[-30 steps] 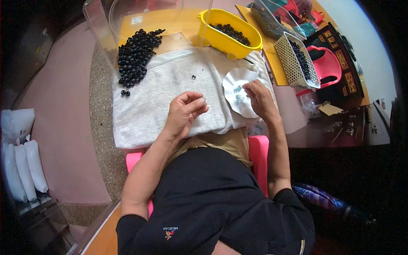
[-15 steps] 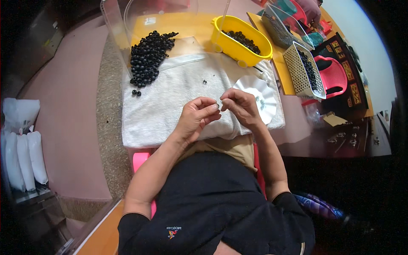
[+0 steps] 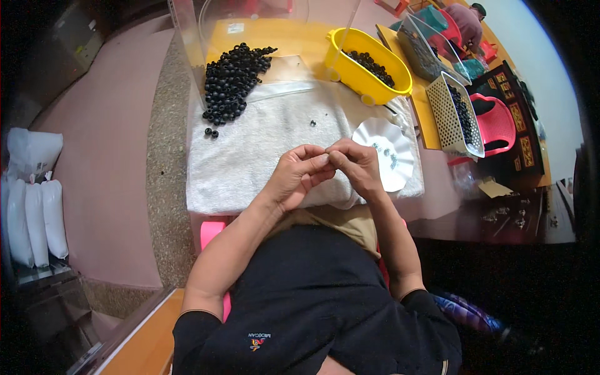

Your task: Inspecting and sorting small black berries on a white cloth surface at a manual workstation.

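Note:
Above the near part of the white towel (image 3: 234, 169), my two hands meet fingertip to fingertip. My left hand (image 3: 300, 175) pinches thumb against index finger, its other fingers curled below. My right hand (image 3: 356, 165) is pinched too, touching the left fingertips. Whatever sits between them is too small and covered to make out. Just right of my right hand lies a white fluted dish (image 3: 400, 153) with small greenish bits in it. A tiny dark piece (image 3: 313, 123) rests on the towel beyond my hands. Farther left is a heap of round black parts (image 3: 228, 84), with a couple lying loose nearby.
A yellow tub (image 3: 369, 87) of black parts stands at the back right. Beyond it are a cream perforated basket (image 3: 444, 119), a clear bin (image 3: 419, 50) and a pink chair (image 3: 497, 122). Another person (image 3: 461, 25) sits far right. White bags (image 3: 37, 219) stand at left.
My fingertips, slightly apart before, now press together. The view has shifted a little, so the table appears farther right and lower.

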Demonstrator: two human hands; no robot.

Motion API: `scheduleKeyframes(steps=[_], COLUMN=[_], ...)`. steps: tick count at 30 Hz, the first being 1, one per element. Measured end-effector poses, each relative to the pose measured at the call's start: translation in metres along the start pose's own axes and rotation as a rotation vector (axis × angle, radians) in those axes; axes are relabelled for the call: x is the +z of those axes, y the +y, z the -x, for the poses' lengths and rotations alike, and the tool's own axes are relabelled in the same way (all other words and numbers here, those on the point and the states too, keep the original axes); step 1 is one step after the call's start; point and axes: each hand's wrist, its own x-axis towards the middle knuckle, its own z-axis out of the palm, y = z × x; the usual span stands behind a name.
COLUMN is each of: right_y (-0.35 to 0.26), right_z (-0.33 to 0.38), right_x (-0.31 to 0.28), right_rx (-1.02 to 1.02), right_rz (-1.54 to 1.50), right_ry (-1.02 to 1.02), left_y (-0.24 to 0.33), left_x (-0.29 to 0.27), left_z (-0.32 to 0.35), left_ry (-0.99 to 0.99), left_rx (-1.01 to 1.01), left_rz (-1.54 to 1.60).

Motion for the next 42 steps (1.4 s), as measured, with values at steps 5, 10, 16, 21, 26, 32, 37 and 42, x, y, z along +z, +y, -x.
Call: scheduleKeyframes(steps=[5, 10, 16, 21, 26, 32, 37, 42], right_y=[0.001, -0.001, 0.003, -0.008, -0.013, -0.004, 0.014, 0.013], right_z=[-0.001, -0.005, -0.006, -0.003, -0.017, -0.067, -0.099, -0.102], right_x=[0.006, -0.005, -0.009, 0.009, -0.004, -0.01, -0.005, -0.005], right_rx=[-0.273, -0.09, -0.007, -0.378, -0.261, -0.251, -0.249, -0.231], right_rz=[0.231, 0.085, -0.045, 0.409, 0.408, 0.893, 1.359, 1.237], right_ry=[0.021, -0.042, -0.077, -0.056, -0.157, -0.004, -0.206, -0.216], left_y=[0.001, 0.0, 0.005, 0.008, 0.006, 0.007, 0.006, 0.008], left_x=[0.001, -0.001, 0.004, 0.0, -0.007, -0.008, -0.009, -0.012], left_z=[0.0, -0.001, 0.002, -0.001, -0.003, -0.005, -0.007, -0.008], left_ry=[0.039, 0.011, 0.028, 0.018, 0.058, 0.134, 0.154, 0.152], left_rx=[0.008, 0.001, -0.022, 0.029, 0.055, 0.13, 0.152, 0.167], left_rz=[0.052, 0.043, 0.038, 0.085, 0.105, 0.138, 0.144, 0.155])
